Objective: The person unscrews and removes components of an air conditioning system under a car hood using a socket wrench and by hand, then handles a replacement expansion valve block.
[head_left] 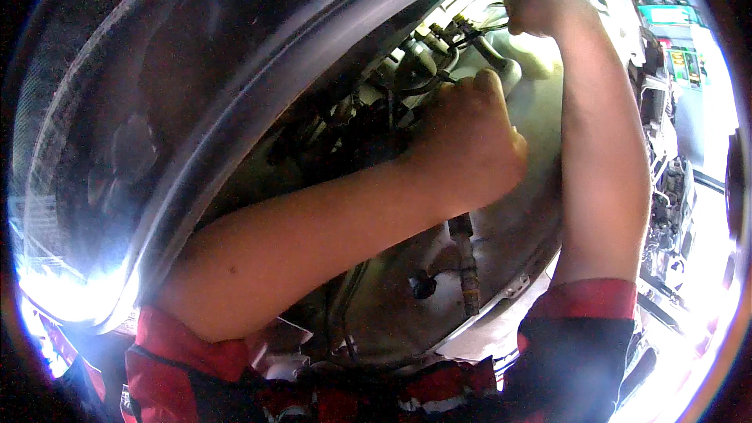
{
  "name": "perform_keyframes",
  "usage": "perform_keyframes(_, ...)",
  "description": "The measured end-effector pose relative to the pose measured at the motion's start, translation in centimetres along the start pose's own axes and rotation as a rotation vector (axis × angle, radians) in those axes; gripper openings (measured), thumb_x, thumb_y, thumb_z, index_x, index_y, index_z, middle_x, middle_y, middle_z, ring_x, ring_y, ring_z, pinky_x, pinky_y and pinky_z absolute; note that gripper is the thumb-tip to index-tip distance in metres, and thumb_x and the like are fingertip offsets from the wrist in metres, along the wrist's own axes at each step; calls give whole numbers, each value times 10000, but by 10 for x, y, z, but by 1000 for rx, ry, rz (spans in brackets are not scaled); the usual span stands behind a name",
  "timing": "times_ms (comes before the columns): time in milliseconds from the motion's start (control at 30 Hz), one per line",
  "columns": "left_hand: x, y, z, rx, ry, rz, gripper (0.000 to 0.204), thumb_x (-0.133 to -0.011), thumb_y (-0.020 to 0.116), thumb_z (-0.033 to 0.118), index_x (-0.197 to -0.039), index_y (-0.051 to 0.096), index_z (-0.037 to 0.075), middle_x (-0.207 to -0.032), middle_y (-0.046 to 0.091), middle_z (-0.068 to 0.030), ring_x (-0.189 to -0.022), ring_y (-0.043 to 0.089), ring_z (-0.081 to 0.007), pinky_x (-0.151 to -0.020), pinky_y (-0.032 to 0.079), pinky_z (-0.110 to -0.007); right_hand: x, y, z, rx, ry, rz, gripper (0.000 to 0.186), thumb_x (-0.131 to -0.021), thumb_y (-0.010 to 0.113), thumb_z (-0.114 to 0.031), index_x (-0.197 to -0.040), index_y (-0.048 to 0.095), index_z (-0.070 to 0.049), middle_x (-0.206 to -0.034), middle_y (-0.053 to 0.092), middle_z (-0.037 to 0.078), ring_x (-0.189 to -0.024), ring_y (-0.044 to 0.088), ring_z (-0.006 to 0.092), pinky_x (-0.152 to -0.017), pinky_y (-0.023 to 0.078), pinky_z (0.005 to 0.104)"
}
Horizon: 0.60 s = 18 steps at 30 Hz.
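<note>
My left hand (474,125) is curled into a fist among the engine-bay fittings, its fingertips hidden, so what it grips cannot be made out. A curved grey hose (497,61) runs just beyond it. Higher and to the right, my right hand (533,4) is bent with closed fingers beside thin dark lines and connectors (462,29); whatever lies within its fingers is hidden. A pale, rounded surface (536,59) sits below that hand. Beneath my left forearm hangs a dark, slender cylindrical part (468,266) with a small black piece (424,286) beside it.
A large dark glossy vehicle panel (149,110) with a curved edge fills the left side, close to my left forearm. Dark tubes and brackets (368,110) crowd the middle. Along the right rim are metal vehicle parts (670,211) and a bright background with green items (666,16).
</note>
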<state>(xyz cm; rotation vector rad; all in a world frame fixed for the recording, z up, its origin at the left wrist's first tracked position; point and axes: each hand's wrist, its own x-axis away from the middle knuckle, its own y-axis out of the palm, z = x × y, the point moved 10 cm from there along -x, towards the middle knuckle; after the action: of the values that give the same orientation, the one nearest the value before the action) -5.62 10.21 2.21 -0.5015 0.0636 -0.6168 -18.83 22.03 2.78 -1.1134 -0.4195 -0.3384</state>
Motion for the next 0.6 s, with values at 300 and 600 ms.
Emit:
perform_keyframes(300, -2, -1, -7, 140, 44, 71, 609, -864, 612, 271, -1350, 355, 9, -1050, 608, -335, -950, 607, -504, -888, 469, -571, 163, -56, 37, -88, 322, 185, 277, -868, 629, -195, -1041, 691, 12, -1023, 690, 227, -956, 664, 384, -873, 515, 420)
perform_keyframes(600, -6, 29, -27, 961, -239, -209, 577, -1049, 406, 537, -882, 660, 46, -721, 508, -9, -720, 474, -128, -702, 418, -299, 255, -27, -12, -367, 88, 762, 165, -837, 682, -140, -986, 648, -79, -868, 641, 106, -840, 648, 314, -782, 484, 448)
